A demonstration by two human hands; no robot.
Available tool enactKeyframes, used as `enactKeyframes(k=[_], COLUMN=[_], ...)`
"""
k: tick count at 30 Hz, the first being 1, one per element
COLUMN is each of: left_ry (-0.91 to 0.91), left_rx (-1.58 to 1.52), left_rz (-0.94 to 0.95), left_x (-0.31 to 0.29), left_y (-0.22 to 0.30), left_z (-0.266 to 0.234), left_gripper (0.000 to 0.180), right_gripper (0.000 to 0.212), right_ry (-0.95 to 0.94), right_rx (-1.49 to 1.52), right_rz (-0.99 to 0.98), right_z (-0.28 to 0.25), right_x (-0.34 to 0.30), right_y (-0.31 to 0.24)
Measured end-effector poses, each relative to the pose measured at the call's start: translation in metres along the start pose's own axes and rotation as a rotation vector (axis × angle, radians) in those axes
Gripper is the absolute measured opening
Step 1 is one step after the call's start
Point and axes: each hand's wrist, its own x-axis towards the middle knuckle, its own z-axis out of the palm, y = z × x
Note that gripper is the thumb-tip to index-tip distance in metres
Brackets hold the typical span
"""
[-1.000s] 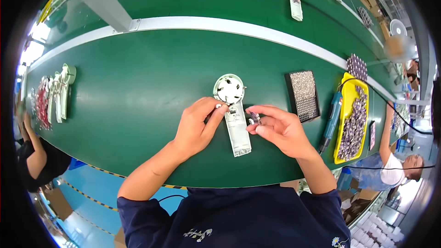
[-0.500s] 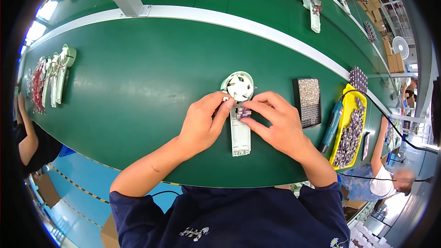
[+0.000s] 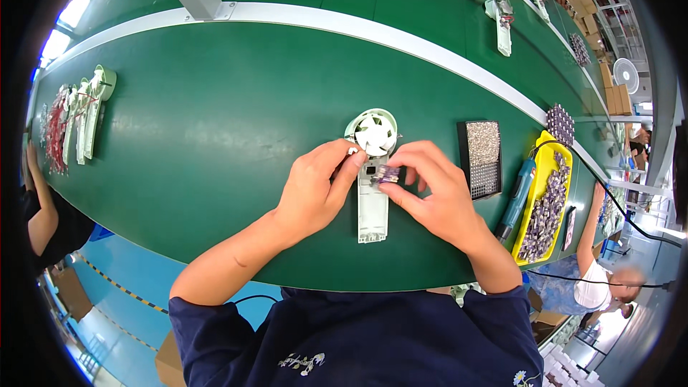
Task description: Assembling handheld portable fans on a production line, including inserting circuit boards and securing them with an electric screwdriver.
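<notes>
A pale green handheld fan housing [image 3: 373, 218] lies on the green table in front of me, its round head with white blades [image 3: 375, 136] pointing away. My right hand [image 3: 443, 193] pinches a small purple circuit board [image 3: 388, 174] between thumb and fingers, tilted just over the housing's handle. A small dark square shows in the handle beside the board. My left hand [image 3: 315, 185] is closed at the upper left of the handle, thumb and forefinger around a small white part [image 3: 352, 150]. The rest of that part is hidden by the fingers.
Right of the housing lies a black tray of screws [image 3: 483, 145]. Beyond it are a teal electric screwdriver [image 3: 517, 197] with a cable and a yellow tray [image 3: 542, 145] of circuit boards. More fan housings [image 3: 93, 111] with red wires stand far left. Co-workers sit at both sides.
My right hand has shifted the circuit board slightly right and tilted it, uncovering a dark square in the handle. My left hand keeps its pinch near the fan head.
</notes>
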Motion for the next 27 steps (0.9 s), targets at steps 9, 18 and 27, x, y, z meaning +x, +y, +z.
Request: enactKeyframes(k=[9,18,27], left_ry=[0.006,-0.010,-0.010], left_rx=[0.006,-0.008,0.001], left_rz=[0.023,-0.016,-0.023], left_x=[0.000,0.000,0.000], left_y=[-0.002,-0.002,-0.001], left_z=[-0.001,0.000,-0.001], left_gripper=[0.015,0.016,0.016], right_gripper=[0.029,0.027,0.036], right_ry=[-0.166,0.017,-0.034], right_rx=[0.488,0.701,0.115], right_rz=[0.263,0.294,0.092], right_z=[-0.012,0.000,0.003], right_x=[-0.026,-0.025,-0.006], right_y=[0.013,0.011,0.002])
